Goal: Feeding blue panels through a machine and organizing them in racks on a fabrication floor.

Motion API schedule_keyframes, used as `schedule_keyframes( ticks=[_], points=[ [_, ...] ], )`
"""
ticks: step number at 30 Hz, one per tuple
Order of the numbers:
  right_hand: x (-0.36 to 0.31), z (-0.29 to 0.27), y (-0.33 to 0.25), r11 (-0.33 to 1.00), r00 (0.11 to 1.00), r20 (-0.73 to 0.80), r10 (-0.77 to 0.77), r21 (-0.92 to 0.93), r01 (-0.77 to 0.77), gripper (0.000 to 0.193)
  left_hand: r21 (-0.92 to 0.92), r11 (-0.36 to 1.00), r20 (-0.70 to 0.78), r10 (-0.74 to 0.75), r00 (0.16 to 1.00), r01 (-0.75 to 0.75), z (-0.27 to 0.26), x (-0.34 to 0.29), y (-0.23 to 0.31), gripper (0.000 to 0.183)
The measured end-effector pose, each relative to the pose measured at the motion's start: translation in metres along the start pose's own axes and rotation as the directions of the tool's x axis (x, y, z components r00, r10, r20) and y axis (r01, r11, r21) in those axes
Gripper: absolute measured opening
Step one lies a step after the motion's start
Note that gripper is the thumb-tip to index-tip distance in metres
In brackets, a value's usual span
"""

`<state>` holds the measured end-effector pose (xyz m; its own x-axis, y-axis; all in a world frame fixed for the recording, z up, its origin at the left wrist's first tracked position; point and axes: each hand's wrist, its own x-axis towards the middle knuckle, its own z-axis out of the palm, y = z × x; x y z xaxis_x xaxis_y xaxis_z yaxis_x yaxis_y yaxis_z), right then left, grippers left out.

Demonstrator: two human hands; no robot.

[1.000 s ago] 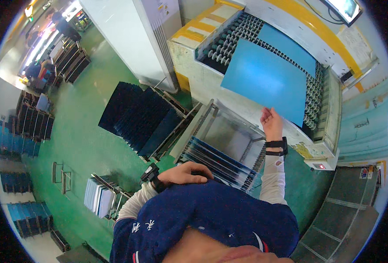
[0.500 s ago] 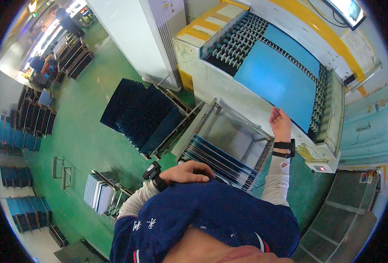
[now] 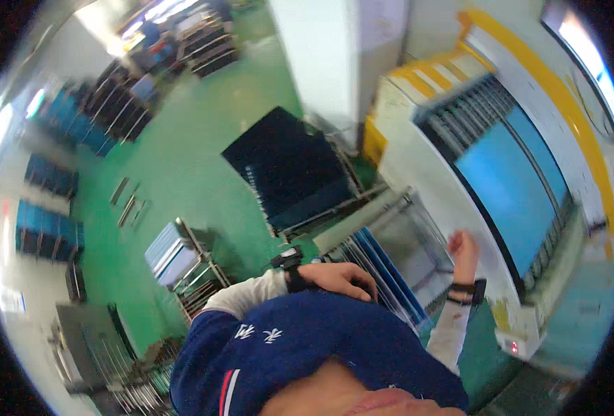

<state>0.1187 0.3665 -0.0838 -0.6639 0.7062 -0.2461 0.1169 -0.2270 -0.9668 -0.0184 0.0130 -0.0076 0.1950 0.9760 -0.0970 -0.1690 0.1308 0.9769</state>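
Observation:
My left hand (image 3: 340, 278) is held close against the front of my shirt, beside the near end of a metal rack (image 3: 407, 197). Its thumb and fingers are slightly apart, bent loosely downward, and I see nothing in them. Thin dark-blue panels (image 3: 389, 269) stand on edge in that rack. Over the rack's right side my right hand (image 3: 464, 244) is raised, empty, its fingers loosely curled and a little blurred. It is apart from the machine's front wall. Flat on the machine's rollers (image 3: 470, 114) lies a light-blue panel (image 3: 505, 191), with another blue panel (image 3: 534, 142) behind it.
A second rack of dark panels (image 3: 290, 170) stands left of the near one. Farther left is a small rack with pale panels (image 3: 172, 249) on the green floor (image 3: 203, 149). A white column (image 3: 321, 62) rises beside the machine. More racks (image 3: 116, 104) line the far left.
The view has turned to the right, so the surroundings sit differently in the picture. My right hand has drawn back from the panel's near edge, its fingers more curled. My left hand stays by my shirt.

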Motion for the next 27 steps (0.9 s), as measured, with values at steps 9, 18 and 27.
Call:
schedule_keyframes(
  ticks=[9, 18, 27],
  points=[
    [-0.026, 0.021, 0.2, 0.743, 0.818, 0.486, 0.308, -0.66, 0.112, 0.04, -0.01, 0.999, -0.049, 0.032, 0.998, -0.033, 0.004, -0.006, -0.024, 0.036],
    [-0.082, 0.068, 0.127, 0.549, 0.938, 0.322, 0.13, -0.811, 0.203, 0.049, -0.002, 0.997, -0.03, 0.074, 0.997, -0.075, 0.003, -0.009, -0.018, 0.036],
    [-0.077, 0.063, 0.141, 0.495, 0.94, 0.336, 0.067, -0.829, 0.261, 0.044, -0.045, 0.996, 0.001, 0.078, 0.997, -0.077, 0.004, -0.01, -0.017, 0.034]
  ],
)
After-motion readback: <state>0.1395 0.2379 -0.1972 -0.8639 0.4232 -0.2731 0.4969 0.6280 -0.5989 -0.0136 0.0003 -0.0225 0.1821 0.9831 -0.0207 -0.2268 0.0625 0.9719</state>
